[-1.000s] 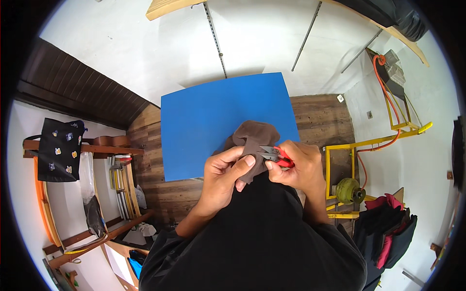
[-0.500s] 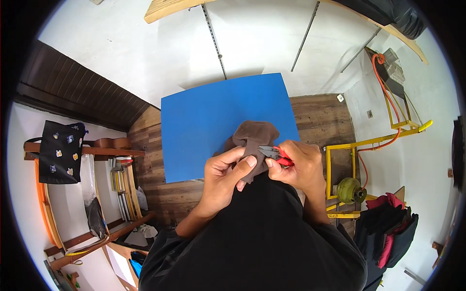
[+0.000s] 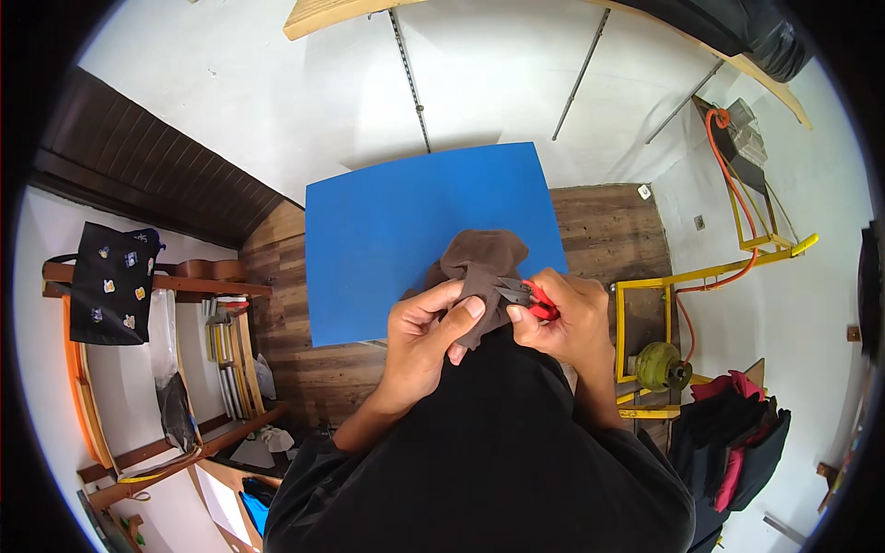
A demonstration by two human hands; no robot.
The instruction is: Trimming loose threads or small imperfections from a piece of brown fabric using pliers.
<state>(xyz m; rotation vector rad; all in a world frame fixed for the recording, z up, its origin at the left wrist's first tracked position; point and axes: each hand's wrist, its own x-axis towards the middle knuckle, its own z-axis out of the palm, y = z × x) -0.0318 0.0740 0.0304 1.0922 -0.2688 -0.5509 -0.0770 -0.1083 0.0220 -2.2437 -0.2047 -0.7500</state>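
Note:
My left hand (image 3: 430, 334) pinches a piece of brown cloth (image 3: 484, 253) between thumb and fingers, over the near edge of a blue tabletop (image 3: 396, 230). In my right hand (image 3: 572, 318) is a pair of small thread snips (image 3: 533, 299) with red handles and dark grey blades. The blades point left and their tips touch the cloth just beside my left thumb. Part of the cloth lies bunched on the tabletop beyond my hands. My right fingers cover much of the red handles.
At left, a black bag (image 3: 112, 284) with small patches hangs by a wooden shelf (image 3: 175, 284). To the right stand a yellow metal frame (image 3: 621, 332), a green gas cylinder (image 3: 659, 367) with an orange hose, and a pile of black and red fabric (image 3: 728, 442).
The snips' blades have come closer together and their tips now meet the cloth. My left hand keeps its pinch in nearly the same place.

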